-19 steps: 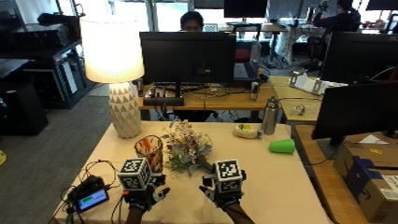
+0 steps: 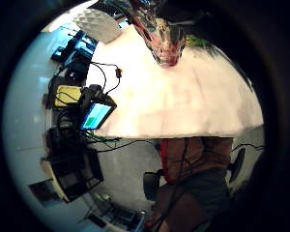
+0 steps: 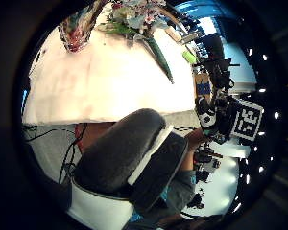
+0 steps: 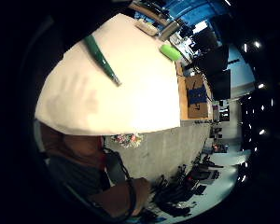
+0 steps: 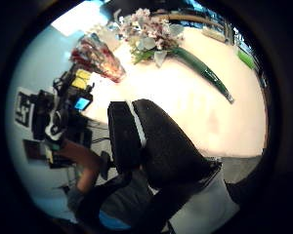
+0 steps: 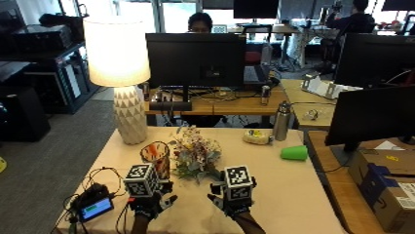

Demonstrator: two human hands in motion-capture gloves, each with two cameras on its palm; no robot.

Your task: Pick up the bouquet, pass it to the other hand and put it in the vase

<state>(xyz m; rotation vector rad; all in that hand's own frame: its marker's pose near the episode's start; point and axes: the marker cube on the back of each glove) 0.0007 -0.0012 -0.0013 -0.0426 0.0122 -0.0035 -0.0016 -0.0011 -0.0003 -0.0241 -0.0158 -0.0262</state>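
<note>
bouquet (image 6: 195, 155) lies flat on the table (image 6: 292, 195) just beside the vase (image 6: 156, 158), on the side away from the lamp (image 6: 123, 73), its flower heads level with the vase's rim and its green wrapped stem (image 5: 205, 73) trailing toward the person's edge of the table. nothing has been lifted yet; the step in hand looks to be the first reach.

left hand (image 6: 150, 201) hovers on the near side of the vase, right hand (image 6: 232, 197) near the stem end, further from the vase. both hold nothing, and what shows of their fingers looks relaxed and spread; the right thumb side palm view shows a slack finger (image 5: 161, 146) over bare tabletop.

to do this well, i judge the right hand should take the stem, not the blooms, closing around its middle so the flower end does not droop. lift away from the vase, since the blooms nearly touch it and a sideways drag could tip it. the phone (image 6: 96, 208) and cables beyond the vase stay out of the way.
</note>
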